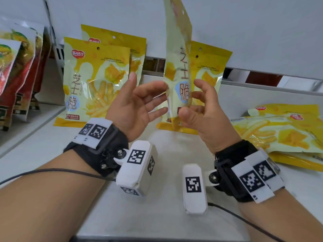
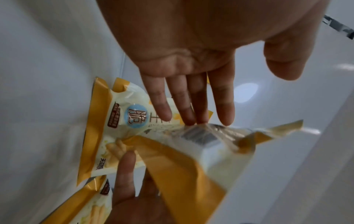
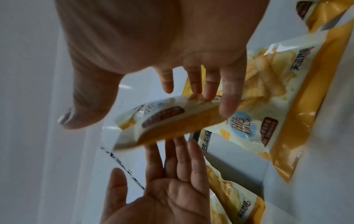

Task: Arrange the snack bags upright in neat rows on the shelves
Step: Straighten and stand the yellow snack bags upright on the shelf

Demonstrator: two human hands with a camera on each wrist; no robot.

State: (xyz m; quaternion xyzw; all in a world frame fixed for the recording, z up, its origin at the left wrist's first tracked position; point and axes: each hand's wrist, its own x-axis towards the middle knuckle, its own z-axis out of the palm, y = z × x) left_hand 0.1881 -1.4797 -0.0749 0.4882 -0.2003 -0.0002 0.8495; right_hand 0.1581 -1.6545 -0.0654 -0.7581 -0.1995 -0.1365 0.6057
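Note:
A yellow snack bag hangs upright and edge-on above the white shelf. My right hand holds its lower part, thumb in front and fingers curled behind. My left hand is flat, its straight fingertips touching the bag's left side. In the left wrist view the straight left fingers meet the bag. In the right wrist view the right fingers lie on the bag, with the left hand under it.
Two matching yellow bags stand one behind the other at the back left. Another stands behind the held bag. A pile of yellow bags lies flat at the right. Red bags stand in rows on the neighbouring shelf at the left.

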